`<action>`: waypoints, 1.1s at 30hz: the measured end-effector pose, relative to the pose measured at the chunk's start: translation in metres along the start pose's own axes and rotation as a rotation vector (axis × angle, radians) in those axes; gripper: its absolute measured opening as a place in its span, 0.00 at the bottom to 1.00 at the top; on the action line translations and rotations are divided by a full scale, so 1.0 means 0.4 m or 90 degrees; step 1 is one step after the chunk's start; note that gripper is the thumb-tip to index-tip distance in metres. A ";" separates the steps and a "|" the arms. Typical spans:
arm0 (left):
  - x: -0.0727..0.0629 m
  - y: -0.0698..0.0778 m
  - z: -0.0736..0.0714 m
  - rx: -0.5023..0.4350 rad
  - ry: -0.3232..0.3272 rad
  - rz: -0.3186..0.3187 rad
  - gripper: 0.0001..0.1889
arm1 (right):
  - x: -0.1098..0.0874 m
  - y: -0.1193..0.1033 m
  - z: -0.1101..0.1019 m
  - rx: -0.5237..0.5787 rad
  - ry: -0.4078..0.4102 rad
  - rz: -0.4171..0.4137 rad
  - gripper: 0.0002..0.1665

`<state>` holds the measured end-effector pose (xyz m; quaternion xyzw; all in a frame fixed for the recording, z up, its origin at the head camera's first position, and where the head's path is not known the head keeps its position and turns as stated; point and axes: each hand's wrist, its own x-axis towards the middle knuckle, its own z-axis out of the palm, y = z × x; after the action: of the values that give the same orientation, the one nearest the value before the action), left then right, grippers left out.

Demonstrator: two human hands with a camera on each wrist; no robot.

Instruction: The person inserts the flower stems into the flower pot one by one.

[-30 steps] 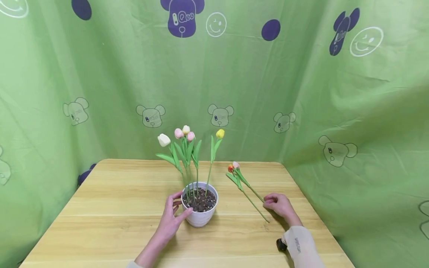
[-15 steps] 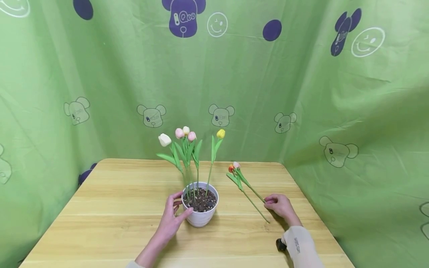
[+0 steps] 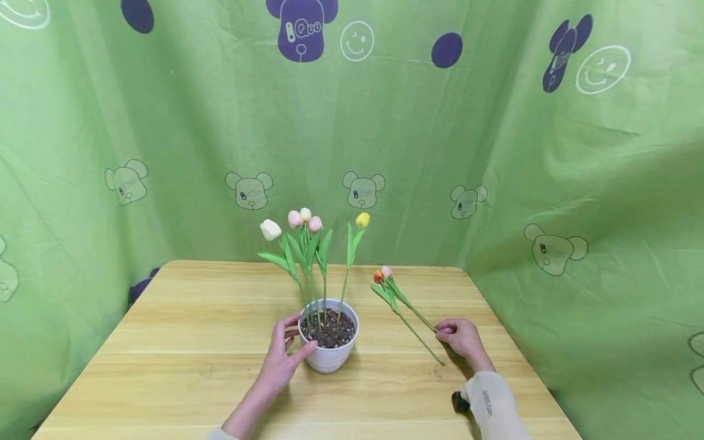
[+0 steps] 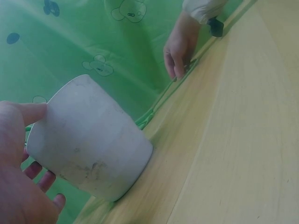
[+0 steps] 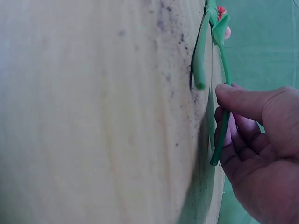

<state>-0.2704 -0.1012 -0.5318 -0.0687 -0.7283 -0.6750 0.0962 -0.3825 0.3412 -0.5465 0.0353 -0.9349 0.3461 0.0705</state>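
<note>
My left hand (image 3: 279, 360) holds the side of a white flower pot (image 3: 327, 359), thumb at the rim and fingers round its left side. Dark soil (image 3: 335, 333) fills the pot. Artificial tulips stand in it: a white one (image 3: 270, 230), a yellow one (image 3: 362, 220), and pink (image 3: 294, 219) and cream blooms between them. On the right, my right hand (image 3: 463, 338) pinches the lower stem of a tulip (image 5: 223, 121) between thumb and fingers; its bloom looks pink. A red-orange tulip (image 3: 416, 335) lies alongside, its leaves overlapping the held one.
The pot and loose tulips are on a wooden table (image 3: 192, 342). Green curtains (image 3: 401, 122) with bear prints surround it at the back and sides. Dark specks (image 5: 182, 37) dot the tabletop near the right hand. A black device (image 3: 461, 402) sits at the right wrist.
Little differs. My right hand keeps its pinch on the tulip stem and has shifted very slightly. My left hand stays on the pot, and the potted tulips have not moved.
</note>
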 end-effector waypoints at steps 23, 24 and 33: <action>-0.001 -0.001 -0.001 0.007 0.002 0.007 0.37 | -0.010 0.014 -0.009 0.131 0.031 0.084 0.15; -0.001 0.000 -0.001 0.007 0.001 0.004 0.37 | -0.011 0.014 -0.009 0.135 0.031 0.088 0.16; -0.001 0.004 -0.001 0.006 -0.004 -0.012 0.39 | -0.016 0.004 -0.016 0.163 0.026 0.083 0.16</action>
<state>-0.2698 -0.1016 -0.5301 -0.0632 -0.7323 -0.6724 0.0876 -0.3757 0.3466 -0.5439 -0.0238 -0.8816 0.4673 0.0616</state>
